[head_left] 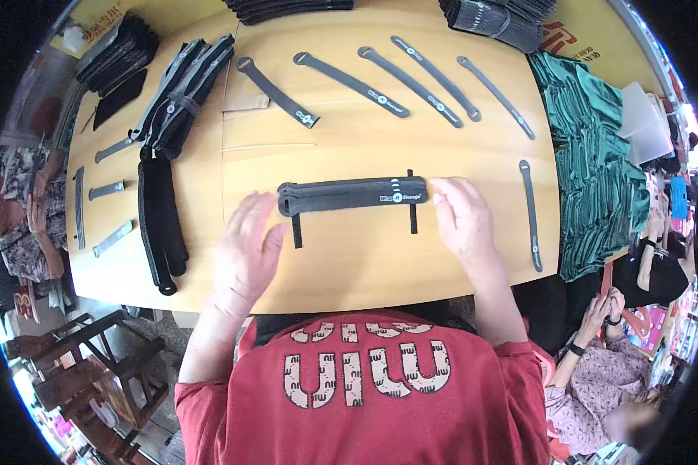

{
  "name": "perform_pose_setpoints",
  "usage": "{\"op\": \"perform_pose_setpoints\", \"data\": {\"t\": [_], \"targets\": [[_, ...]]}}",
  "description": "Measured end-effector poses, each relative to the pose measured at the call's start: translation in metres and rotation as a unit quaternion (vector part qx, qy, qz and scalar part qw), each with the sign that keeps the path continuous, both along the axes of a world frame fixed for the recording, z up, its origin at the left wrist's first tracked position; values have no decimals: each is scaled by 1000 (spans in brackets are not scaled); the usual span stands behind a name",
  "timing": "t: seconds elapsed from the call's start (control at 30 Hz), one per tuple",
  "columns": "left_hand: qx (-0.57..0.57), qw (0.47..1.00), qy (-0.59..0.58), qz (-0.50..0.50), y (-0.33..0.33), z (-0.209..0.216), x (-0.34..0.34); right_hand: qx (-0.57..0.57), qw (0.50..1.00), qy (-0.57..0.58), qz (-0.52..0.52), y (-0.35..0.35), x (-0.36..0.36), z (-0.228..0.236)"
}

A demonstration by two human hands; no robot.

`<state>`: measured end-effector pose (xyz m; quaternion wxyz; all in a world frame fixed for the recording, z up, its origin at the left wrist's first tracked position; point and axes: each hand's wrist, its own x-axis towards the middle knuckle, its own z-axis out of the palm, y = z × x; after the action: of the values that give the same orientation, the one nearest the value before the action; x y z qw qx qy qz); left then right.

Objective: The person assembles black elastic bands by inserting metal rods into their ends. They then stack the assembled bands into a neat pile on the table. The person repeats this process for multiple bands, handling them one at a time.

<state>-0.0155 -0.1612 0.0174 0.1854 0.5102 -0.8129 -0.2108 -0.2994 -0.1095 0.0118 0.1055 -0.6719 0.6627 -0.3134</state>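
Between my hands lies a stack of black hook-and-loop straps, fanned slightly, with pale printing toward its right end and looped holes at its left end. It rests across two thin black strips, a left strip and a right strip, whose ends stick out from beneath. My left hand is at the stack's left end, thumb and fingers apart, holding nothing. At the right end my right hand has its fingers stretched out, fingertips against or very near the straps; contact is hard to tell.
Single dark straps lie spread along the table's far side, with another strap at right. Strap bundles and a long black bundle lie left. Green folded fabric is piled right. A co-worker's hands show at lower right.
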Motion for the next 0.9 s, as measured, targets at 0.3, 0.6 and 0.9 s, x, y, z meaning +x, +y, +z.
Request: {"op": "perform_pose_setpoints", "data": {"t": [0.3,0.6,0.9], "targets": [[-62,988,-111,-90,18,-32,-9,23,987,126,99,21,11,-21],[15,996,90,-18,7,-7,-7,105,918,244,-293,44,-120,11],[193,956,218,-40,32,13,-23,295,908,-291,-60,41,-74,13]]}}
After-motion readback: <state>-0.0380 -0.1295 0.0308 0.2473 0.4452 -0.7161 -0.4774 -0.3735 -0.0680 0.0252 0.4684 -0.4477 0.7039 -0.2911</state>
